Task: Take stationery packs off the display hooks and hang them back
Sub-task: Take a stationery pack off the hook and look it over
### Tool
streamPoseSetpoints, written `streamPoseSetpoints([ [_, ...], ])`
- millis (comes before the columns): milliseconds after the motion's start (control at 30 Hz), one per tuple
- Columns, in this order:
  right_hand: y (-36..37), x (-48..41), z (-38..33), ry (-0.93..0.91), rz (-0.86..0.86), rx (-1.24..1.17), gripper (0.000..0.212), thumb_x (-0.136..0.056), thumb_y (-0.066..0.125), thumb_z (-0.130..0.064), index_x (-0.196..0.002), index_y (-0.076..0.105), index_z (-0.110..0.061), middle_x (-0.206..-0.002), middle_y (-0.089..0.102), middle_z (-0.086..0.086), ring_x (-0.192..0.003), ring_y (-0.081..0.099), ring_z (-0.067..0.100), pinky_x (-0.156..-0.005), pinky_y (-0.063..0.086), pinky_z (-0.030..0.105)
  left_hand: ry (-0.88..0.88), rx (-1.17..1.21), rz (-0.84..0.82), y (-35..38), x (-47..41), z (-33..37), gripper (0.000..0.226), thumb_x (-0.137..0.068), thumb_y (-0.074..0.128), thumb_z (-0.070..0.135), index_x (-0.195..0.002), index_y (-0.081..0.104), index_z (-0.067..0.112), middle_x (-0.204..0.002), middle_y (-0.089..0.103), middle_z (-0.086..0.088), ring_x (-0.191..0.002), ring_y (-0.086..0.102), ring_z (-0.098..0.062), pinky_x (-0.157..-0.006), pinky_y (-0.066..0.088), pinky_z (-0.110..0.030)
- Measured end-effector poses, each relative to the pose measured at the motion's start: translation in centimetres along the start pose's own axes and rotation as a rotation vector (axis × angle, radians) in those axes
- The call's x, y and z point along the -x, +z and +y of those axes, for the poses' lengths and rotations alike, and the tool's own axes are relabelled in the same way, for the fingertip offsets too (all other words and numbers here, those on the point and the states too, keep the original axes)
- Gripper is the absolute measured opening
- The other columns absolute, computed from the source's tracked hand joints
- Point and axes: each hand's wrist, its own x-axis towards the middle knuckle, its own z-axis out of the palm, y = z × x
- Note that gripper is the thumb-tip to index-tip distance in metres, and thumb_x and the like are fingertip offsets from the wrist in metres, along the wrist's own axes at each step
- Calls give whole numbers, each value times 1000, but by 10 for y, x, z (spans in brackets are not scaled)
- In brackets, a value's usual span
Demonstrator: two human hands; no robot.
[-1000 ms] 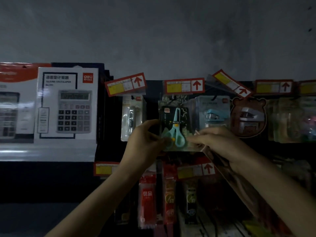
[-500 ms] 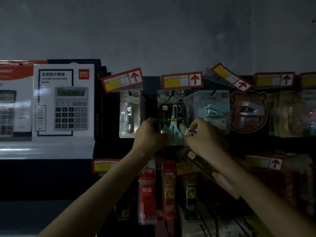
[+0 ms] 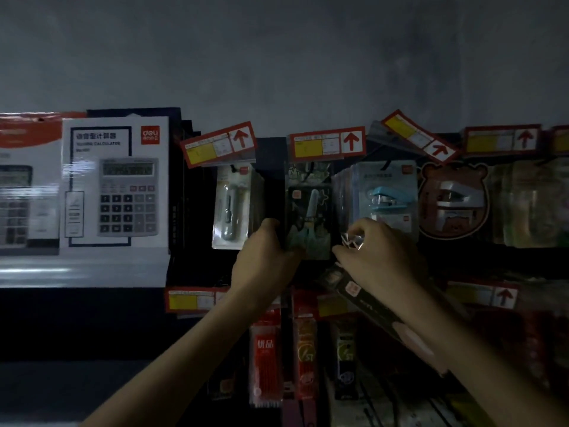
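Scissors pack held under a red price tag, left hand gripping its lower left edge, right hand pinching the lower right corner; rehanging seems underway, its hang hole next needing the hidden hook.

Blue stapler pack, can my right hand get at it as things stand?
Probably yes: the right hand sits at the lower edge of the blue stapler pack with nothing between, though it is busy pinching the scissors pack.
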Motion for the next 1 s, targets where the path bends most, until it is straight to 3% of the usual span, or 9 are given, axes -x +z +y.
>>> streamPoseSetpoints([
  [167, -6, 8, 7, -48, 146, -28, 17, -92, 67, -47, -102, 64, -34, -88, 70, -13, -66, 61, 10, -55, 47, 25, 291, -301, 128, 2, 15, 22, 59, -98, 62, 41, -153, 40, 33, -137, 56, 3, -115, 61, -20, -87, 59, -43],
  [300, -8, 11, 15, -35, 182, -72, 14, -89, 68, -43, -93, 64, -31, -77, 67, -14, -65, 61, 9, -57, 49, 27, 456, -509, 202, 19, -6, 45, 64, -104, 46, 51, -160, 24, 31, -159, 40, -1, -140, 44, -24, -108, 45, -42],
  [400, -8, 13, 21, -14, 186, -75, 17, -86, 69, -45, -97, 66, -32, -77, 68, -14, -68, 65, 14, -61, 55, 32, 419, -596, 174, 28, -23, 56, 67, -104, 35, 59, -161, 20, 27, -167, 28, -8, -149, 32, -32, -114, 36, -49],
  [600, -14, 19, 32, -30, 187, -22, 21, -86, 69, -49, -100, 68, -32, -78, 68, -14, -64, 56, 13, -53, 37, 22, 303, -698, 173, 42, -47, 62, 76, -103, 23, 66, -165, 7, 25, -172, 3, -16, -158, 7, -39, -122, 21, -53],
  [800, -17, 21, 35, -44, 177, -14, 30, -88, 68, -54, -111, 67, -35, -87, 72, -14, -68, 58, 13, -53, 36, 21, 272, -671, 141, 55, -62, 55, 76, -104, 25, 64, -165, 3, 25, -172, -5, -15, -158, -2, -40, -124, 16, -55],
  [1000, -15, 20, 36, -45, 149, -19, 25, -87, 67, -56, -100, 65, -34, -72, 62, -17, -63, 58, 9, -51, 35, 21, 207, -702, 50, 61, -78, 49, 77, -106, 26, 58, -163, -14, 26, -170, -23, -12, -157, -15, -36, -128, 8, -54],
])
